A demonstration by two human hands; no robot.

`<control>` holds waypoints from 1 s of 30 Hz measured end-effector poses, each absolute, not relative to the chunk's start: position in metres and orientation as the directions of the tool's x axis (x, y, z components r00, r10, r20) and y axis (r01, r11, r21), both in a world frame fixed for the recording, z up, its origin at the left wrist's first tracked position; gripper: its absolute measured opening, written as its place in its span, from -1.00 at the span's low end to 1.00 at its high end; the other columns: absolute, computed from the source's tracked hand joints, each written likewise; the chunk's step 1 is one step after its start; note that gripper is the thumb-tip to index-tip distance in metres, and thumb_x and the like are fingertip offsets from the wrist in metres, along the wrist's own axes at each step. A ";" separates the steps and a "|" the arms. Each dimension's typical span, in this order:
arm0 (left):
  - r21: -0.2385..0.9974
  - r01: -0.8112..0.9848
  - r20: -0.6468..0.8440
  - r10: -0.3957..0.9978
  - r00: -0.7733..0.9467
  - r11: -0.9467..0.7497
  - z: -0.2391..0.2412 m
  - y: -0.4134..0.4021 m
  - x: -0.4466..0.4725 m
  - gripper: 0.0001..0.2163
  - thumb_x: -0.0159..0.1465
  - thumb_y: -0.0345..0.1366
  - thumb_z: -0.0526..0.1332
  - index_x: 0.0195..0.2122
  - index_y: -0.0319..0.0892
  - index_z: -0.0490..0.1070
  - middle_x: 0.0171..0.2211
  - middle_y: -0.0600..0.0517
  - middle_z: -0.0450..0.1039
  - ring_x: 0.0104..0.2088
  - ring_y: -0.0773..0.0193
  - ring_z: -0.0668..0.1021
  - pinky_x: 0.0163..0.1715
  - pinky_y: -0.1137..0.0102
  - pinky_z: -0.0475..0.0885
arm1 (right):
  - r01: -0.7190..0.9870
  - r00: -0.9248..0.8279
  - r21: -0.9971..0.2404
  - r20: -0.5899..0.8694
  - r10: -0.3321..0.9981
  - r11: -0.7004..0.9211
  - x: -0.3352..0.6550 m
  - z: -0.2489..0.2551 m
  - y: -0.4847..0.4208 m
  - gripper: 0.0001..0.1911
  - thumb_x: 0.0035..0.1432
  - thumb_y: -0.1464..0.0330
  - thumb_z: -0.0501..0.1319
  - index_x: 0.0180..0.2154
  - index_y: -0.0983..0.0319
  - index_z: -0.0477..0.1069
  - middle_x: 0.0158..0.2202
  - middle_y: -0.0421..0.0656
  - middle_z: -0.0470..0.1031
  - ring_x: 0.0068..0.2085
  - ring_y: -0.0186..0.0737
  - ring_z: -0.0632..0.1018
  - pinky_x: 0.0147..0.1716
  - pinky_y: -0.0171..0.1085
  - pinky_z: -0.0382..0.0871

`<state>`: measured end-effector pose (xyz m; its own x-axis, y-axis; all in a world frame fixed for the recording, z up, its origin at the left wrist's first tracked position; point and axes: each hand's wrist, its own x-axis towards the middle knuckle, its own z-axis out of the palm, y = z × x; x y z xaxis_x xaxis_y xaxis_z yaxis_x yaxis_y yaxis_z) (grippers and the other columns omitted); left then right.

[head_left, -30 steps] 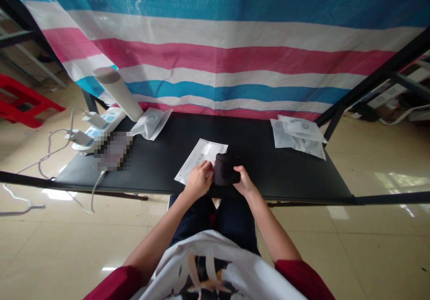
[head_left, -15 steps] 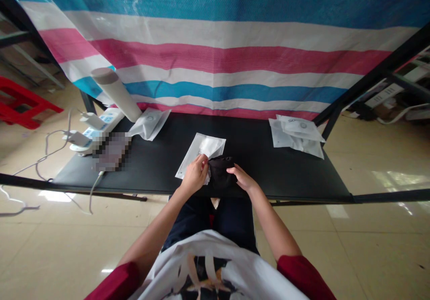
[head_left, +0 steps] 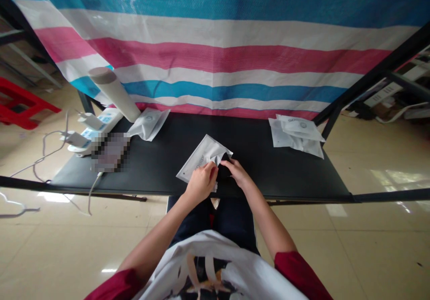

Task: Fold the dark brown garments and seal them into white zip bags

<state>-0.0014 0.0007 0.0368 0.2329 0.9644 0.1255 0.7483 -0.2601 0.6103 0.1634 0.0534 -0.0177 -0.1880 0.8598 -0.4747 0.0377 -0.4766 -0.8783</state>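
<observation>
Left hand (head_left: 202,181): fingers curled, grip pinching the near right part of a flat white packet (head_left: 193,164) with dark lettering. Right hand (head_left: 238,172): thumb and fingers grasping a soft-looking black item (head_left: 224,172), held against the packet's right edge at the front middle of the worktop (head_left: 255,134); how far it sits inside the packet cannot be told, black lying against black. Beyond, left rear: one white pouch (head_left: 150,124), slack, beside a pale bottle with a grey-brown cap (head_left: 114,93), tilted in view; a white power strip (head_left: 101,132) bearing two white plugs; a pixelated object (head_left: 110,152) with a white cable at its near end. Right rear: several white packets (head_left: 297,134), overlapping. Behind: one hanging sheet (head_left: 215,58), striped blue, white and pink. Far left, on the tiled floor (head_left: 369,246): one red stool-like piece (head_left: 25,105).
</observation>
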 end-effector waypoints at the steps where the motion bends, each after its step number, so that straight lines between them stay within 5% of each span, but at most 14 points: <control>1: 0.603 0.755 0.116 0.964 0.238 -0.259 0.036 -0.002 0.002 -0.82 0.41 -0.27 -0.01 -0.29 -0.12 0.31 -0.41 0.03 0.47 -0.41 0.25 0.54 -0.40 0.42 0.28 | 0.034 -0.156 -0.881 -0.471 0.868 -0.472 0.161 -0.019 0.052 -0.59 -0.03 0.10 0.29 -0.16 0.18 0.49 -0.26 -0.14 0.57 -0.22 -0.10 0.58 -0.44 -0.30 0.40; 6: 0.580 0.768 0.073 0.956 0.284 -0.273 0.033 -0.010 0.016 -0.83 0.42 -0.27 -0.02 -0.27 -0.12 0.30 -0.36 0.03 0.49 -0.40 0.25 0.54 -0.44 0.41 0.25 | -0.105 0.017 -0.859 -0.505 0.863 -0.501 0.147 -0.025 0.045 -0.46 -0.02 0.10 0.28 0.00 0.16 0.39 -0.05 -0.07 0.51 -0.05 -0.04 0.53 -0.38 -0.30 0.45; 12: 0.468 0.836 0.112 0.958 0.264 -0.285 0.036 -0.002 0.010 -0.82 0.43 -0.28 -0.04 -0.21 -0.12 0.33 -0.29 0.01 0.49 -0.31 0.22 0.52 -0.40 0.39 0.28 | -0.175 -0.163 -0.885 -0.407 0.899 -0.432 0.145 -0.026 0.041 -0.55 0.04 0.05 0.23 -0.12 0.20 0.40 -0.11 -0.09 0.49 -0.09 -0.10 0.54 -0.33 -0.29 0.50; 19: 0.409 0.802 0.219 0.900 0.378 -0.436 0.039 0.002 0.013 -0.78 0.44 -0.32 -0.05 -0.29 -0.14 0.34 -0.33 -0.01 0.45 -0.29 0.18 0.43 -0.25 0.33 0.34 | 0.290 -0.157 -0.943 -0.213 0.964 -0.161 0.155 -0.021 0.041 -0.60 0.26 0.13 0.09 0.02 0.19 0.34 -0.17 -0.06 0.56 -0.15 -0.05 0.59 -0.29 -0.22 0.47; 25: 0.430 0.776 0.239 0.887 0.395 -0.461 0.041 0.002 0.022 -0.79 0.43 -0.33 -0.05 -0.29 -0.15 0.32 -0.32 -0.02 0.42 -0.30 0.18 0.42 -0.25 0.31 0.35 | 0.752 -0.123 -0.659 -0.093 0.988 0.032 0.152 -0.012 0.035 -0.73 0.22 0.32 0.11 -0.09 0.26 0.45 -0.11 0.05 0.57 -0.12 0.01 0.59 -0.24 -0.27 0.35; 30: 0.439 0.786 0.253 0.899 0.357 -0.436 0.029 0.001 0.023 -0.82 0.42 -0.31 -0.02 -0.30 -0.16 0.31 -0.34 -0.02 0.41 -0.29 0.17 0.44 -0.25 0.30 0.35 | 0.833 -0.291 -0.517 -0.106 0.951 0.198 0.156 -0.003 0.032 -0.80 0.20 0.41 0.11 -0.24 0.25 0.52 -0.12 0.05 0.57 -0.16 -0.05 0.59 -0.25 -0.29 0.32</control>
